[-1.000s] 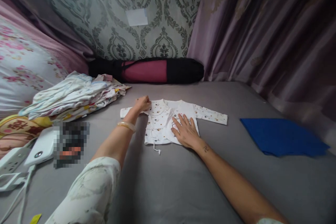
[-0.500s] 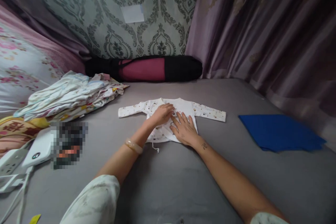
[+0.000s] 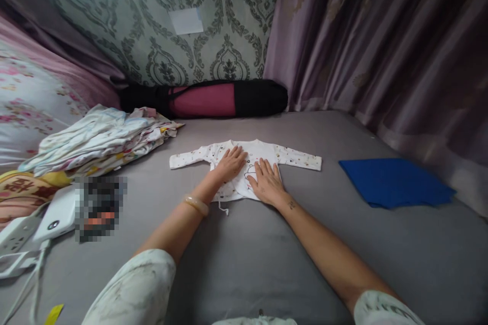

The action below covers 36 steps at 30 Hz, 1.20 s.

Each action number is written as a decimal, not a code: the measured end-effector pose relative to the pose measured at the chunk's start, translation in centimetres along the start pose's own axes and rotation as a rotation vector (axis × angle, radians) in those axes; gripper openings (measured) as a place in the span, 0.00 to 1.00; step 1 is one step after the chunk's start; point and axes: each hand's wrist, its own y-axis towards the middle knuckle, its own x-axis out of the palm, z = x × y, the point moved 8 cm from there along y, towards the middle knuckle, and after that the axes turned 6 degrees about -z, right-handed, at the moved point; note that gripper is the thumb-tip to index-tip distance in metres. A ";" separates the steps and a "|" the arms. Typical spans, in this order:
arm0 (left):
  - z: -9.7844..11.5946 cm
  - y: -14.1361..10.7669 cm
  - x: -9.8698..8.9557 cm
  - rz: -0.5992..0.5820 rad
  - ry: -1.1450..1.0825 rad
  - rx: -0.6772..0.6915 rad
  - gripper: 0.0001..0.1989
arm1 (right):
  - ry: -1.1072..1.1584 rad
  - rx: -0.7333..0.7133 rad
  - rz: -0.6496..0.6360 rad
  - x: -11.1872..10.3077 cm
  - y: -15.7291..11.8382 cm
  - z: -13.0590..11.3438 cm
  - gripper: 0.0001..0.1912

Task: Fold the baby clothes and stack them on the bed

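A small white baby top with a speckled print on its sleeves lies spread on the grey sheet, both sleeves stretched out sideways. My left hand rests flat on the left half of its front, fingers extended. On the right half lies my right hand, palm down with its fingers spread. Between the hands part of a line drawing on the chest shows. A thin white tie string hangs from the lower hem onto the sheet. The cloth under both palms is hidden.
A pile of folded clothes sits at the left, near a white power bank and a power strip with cables. At the right lies a folded blue cloth. A black and pink long bag lies along the wall.
My left hand has moved left, off the middle of the top, and its fingers have flattened out. My right hand stays flat on the right side. The view has shifted slightly.
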 end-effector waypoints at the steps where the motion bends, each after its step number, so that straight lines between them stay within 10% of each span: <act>1: 0.4 -0.2 -0.4 0.032 0.032 -0.027 0.23 | 0.001 -0.022 0.013 -0.2 -0.3 -0.3 0.33; 16: 2.8 -3.2 1.5 0.047 -0.042 -0.125 0.27 | 0.225 -0.281 -0.168 0.3 -0.1 -1.2 0.27; 19: 2.9 -3.1 1.5 0.040 -0.044 -0.157 0.29 | 0.427 -0.199 -0.078 -2.8 1.5 3.6 0.21; 23: 3.1 -3.2 1.5 0.050 -0.047 -0.162 0.30 | 0.332 0.295 0.244 -7.2 1.6 14.4 0.21; 26: 3.1 -3.2 1.5 0.036 -0.043 -0.171 0.30 | 0.207 0.562 0.252 -7.6 0.4 19.7 0.21; 36: 3.3 -3.3 1.8 0.006 0.038 -0.185 0.30 | 0.140 0.759 0.098 -6.2 0.0 23.1 0.20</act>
